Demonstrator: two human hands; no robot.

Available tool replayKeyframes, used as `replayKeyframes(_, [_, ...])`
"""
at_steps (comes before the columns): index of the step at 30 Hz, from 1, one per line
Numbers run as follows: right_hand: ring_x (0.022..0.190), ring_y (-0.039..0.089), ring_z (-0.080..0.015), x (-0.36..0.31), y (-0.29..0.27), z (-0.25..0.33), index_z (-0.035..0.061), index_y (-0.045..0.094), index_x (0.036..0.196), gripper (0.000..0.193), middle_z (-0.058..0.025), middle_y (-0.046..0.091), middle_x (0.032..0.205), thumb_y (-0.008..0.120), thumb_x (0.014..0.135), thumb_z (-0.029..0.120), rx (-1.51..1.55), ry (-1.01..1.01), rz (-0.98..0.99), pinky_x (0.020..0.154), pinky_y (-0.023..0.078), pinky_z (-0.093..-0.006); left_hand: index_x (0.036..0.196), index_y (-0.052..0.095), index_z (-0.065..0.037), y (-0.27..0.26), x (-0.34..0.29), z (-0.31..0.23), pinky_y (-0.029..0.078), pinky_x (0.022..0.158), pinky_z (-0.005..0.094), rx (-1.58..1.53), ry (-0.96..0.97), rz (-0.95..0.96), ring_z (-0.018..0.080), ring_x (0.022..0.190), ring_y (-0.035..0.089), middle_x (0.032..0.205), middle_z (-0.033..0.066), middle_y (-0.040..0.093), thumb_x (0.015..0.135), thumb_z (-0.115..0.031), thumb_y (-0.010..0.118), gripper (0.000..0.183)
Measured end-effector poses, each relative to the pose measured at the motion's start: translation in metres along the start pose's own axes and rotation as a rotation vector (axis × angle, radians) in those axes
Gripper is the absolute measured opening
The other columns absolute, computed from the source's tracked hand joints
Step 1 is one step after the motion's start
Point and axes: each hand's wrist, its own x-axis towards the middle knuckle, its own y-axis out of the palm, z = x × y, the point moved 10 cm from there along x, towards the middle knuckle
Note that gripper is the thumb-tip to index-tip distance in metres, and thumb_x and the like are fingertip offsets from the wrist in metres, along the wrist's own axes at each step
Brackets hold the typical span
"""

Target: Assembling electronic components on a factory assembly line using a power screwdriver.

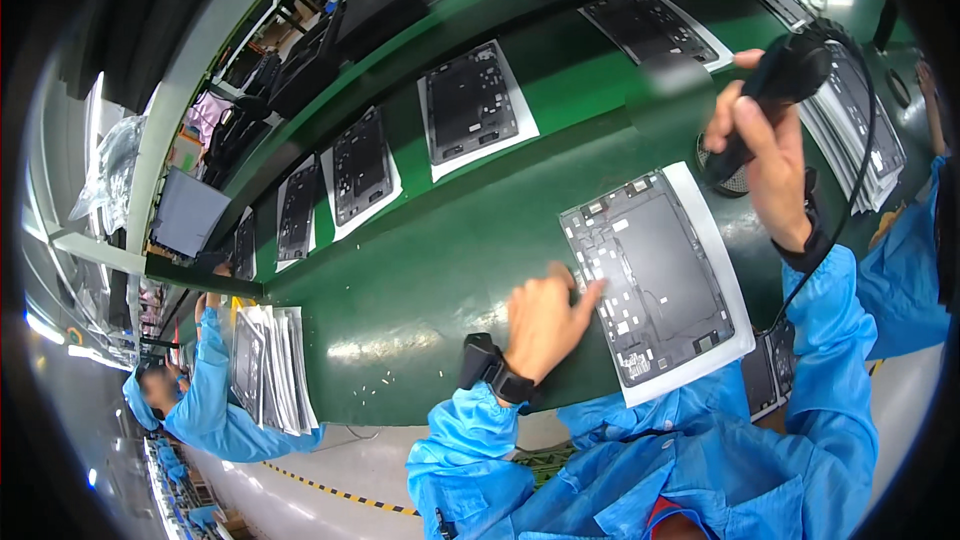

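Note:
On a white sheet (722, 270) in front of me lies a flat dark grey housing panel (665, 260), dotted with small white labels and cutouts. My left hand (545, 325) is at the panel's left edge, thumb reaching over its rim and fingers apart, holding nothing; the fingertips are slightly blurred. Above the panel's far right corner, my right hand (765, 145) grips a black corded handheld scanner (785, 75), its cable (862, 170) hanging down past my forearm. Both wrists wear black bands.
Similar panels on white sheets (470, 100) line the green belt (570, 90) behind the table (430, 310). Stacks of panels and sheets stand left (280, 365) and right (850, 120). A co-worker in blue (215, 395) sits left; another blue sleeve (900, 260) is close right. Small white scraps dot the table.

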Motion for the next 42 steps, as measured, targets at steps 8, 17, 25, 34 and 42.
replayKeyframes(8, [0.07, 0.053, -0.0101, 0.004, -0.091, -0.019, 0.001, 0.05, 0.13, 0.031, -0.0034, 0.056, 0.084, 0.055, 0.107, 0.022, -0.188, -0.136, -0.192, 0.067, 0.046, -0.0258, 0.108, 0.067, -0.005, -0.018, 0.076, -0.034, 0.035, 0.094, 0.043, 0.046, 0.37, -0.427, 0.0293, 0.106, 0.053, 0.104, 0.0088, 0.06, 0.08, -0.016, 0.079, 0.032])
replayKeyframes(17, [0.055, 0.049, -0.0089, 0.007, -0.129, -0.092, 0.0013, 0.053, 0.12, 0.025, -0.0025, 0.052, 0.072, 0.054, 0.108, 0.023, 0.006, -0.13, -0.268, 0.053, 0.043, -0.0251, 0.104, 0.069, -0.001, 0.043, 0.116, -0.054, 0.047, 0.085, 0.0401, -0.129, 0.452, -0.169, 0.0305, 0.097, 0.057, 0.099, 0.0102, 0.062, 0.077, -0.01, 0.083, 0.032])
replayKeyframes(25, [0.052, 0.05, -0.0081, 0.008, -0.135, -0.119, 0.0008, 0.053, 0.111, 0.028, -0.0026, 0.054, 0.067, 0.058, 0.106, 0.028, 0.005, -0.092, -0.313, 0.048, 0.043, -0.0244, 0.098, 0.072, -0.002, 0.054, 0.129, -0.044, 0.049, 0.078, 0.038, -0.233, 0.497, -0.187, 0.0305, 0.087, 0.06, 0.094, 0.0123, 0.065, 0.073, -0.006, 0.086, 0.029])
replayKeyframes(34, [0.05, 0.047, -0.0072, 0.011, -0.127, -0.129, 0.0002, 0.055, 0.103, 0.032, -0.0022, 0.053, 0.066, 0.06, 0.105, 0.032, -0.005, -0.04, -0.314, 0.046, 0.041, -0.024, 0.095, 0.072, -0.001, 0.055, 0.13, -0.039, 0.049, 0.077, 0.0377, -0.233, 0.462, -0.193, 0.0303, 0.087, 0.06, 0.092, 0.013, 0.064, 0.073, -0.003, 0.084, 0.025])
replayKeyframes(42, [0.05, 0.046, -0.0076, 0.004, -0.108, -0.134, 0.0002, 0.055, 0.102, 0.033, -0.0013, 0.051, 0.064, 0.06, 0.104, 0.033, 0.006, -0.014, -0.262, 0.046, 0.039, -0.0239, 0.096, 0.072, -0.001, 0.056, 0.132, -0.036, 0.049, 0.076, 0.0378, -0.223, 0.457, -0.196, 0.0301, 0.087, 0.06, 0.092, 0.0131, 0.064, 0.074, -0.003, 0.083, 0.025])
